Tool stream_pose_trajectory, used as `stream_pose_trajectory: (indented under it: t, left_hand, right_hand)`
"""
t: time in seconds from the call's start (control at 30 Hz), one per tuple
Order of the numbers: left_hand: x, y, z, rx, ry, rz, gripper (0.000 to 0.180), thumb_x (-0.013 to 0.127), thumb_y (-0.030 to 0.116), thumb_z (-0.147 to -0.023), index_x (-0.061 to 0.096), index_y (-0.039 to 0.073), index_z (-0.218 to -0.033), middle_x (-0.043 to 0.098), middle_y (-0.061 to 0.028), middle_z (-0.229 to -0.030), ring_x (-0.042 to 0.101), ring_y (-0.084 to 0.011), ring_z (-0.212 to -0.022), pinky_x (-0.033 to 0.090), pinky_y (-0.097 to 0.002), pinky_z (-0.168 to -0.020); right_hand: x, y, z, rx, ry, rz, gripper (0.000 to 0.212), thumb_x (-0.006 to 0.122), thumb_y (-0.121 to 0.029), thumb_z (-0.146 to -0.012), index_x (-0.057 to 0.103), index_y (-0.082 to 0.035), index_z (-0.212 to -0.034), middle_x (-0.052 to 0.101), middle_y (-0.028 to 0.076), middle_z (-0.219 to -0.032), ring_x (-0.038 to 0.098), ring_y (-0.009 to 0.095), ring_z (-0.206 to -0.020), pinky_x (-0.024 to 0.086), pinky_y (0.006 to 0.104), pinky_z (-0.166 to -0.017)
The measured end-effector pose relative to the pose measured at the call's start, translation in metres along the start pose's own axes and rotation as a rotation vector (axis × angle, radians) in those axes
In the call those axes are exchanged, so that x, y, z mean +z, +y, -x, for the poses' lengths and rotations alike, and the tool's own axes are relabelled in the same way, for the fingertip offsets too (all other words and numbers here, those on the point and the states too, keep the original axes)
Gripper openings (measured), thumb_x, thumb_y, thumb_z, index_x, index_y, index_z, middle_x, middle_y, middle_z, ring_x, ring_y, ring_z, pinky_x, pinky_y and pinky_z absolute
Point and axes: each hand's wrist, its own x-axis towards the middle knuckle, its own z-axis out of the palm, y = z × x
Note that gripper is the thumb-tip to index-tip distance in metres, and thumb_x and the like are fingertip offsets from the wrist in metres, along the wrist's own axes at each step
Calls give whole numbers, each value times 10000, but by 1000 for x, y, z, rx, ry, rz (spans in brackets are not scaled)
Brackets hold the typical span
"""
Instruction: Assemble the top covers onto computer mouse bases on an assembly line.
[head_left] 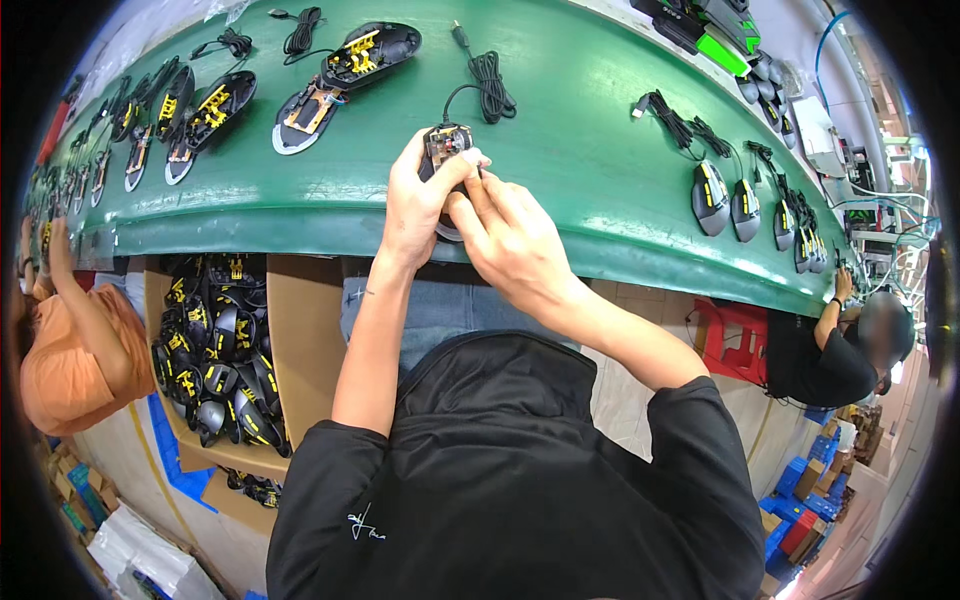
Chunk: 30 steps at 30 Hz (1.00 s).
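Observation:
An opened computer mouse, with its inner board and parts bare, is held at the near part of the green bench. My left hand wraps round its left side, the thumb reaching across the top. My right hand is closed at the mouse's right side, its fingertips pinched by my left thumb; a small dark bit shows there, too small to name. From the mouse's far end runs a black cable, bundled on the bench. My fingers hide the mouse's near part.
Opened mice with cables lie to the left, closed mice to the right, on the green bench. A cardboard box full of black and yellow mouse shells stands below left. Other people sit at both sides.

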Motion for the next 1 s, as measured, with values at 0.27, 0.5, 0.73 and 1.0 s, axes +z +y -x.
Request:
stream_pose_trajectory:
  t: [0.27, 0.5, 0.73, 1.0]
  left_hand:
    - [3, 2, 5, 11, 43, 102, 287, 706, 103, -867, 476, 8, -1009, 661, -140, -908, 701, -215, -743, 605, -320, -637]
    - [-1, -7, 1, 44, -36, 48, 301, 709, 32, -853, 497, -17, -1062, 674, -154, -975, 712, -253, -819, 603, -334, -702]
    - [-2, -10, 2, 55, -13, 14, 279, 700, 51, -862, 526, -23, -1068, 671, -141, -986, 709, -240, -818, 606, -337, -698]
    - [-2, 0, 7, 18, 5, 123, 248, 664, 32, -877, 563, -42, -1091, 654, -128, -998, 704, -253, -869, 604, -343, -733]
  right_hand:
    - [-31, 35, -37, 166, 260, -482, 157, 661, -48, -818, 616, -55, -968, 658, 72, -747, 635, 234, -620, 510, 344, -597]
    - [73, 84, -160, -175, 44, -176, 602, 726, -201, -757, 517, -138, -1318, 667, 144, -1121, 536, 322, -1194, 508, 430, -896]
    - [88, 106, -180, 123, -219, -474, 626, 741, -306, -821, 482, -80, -1344, 673, 145, -1114, 651, 307, -991, 498, 371, -878]
    - [37, 166, -93, 735, 239, -1706, 370, 475, -272, -1023, 431, -27, -1297, 579, 104, -1201, 573, 175, -1112, 463, 373, -982]
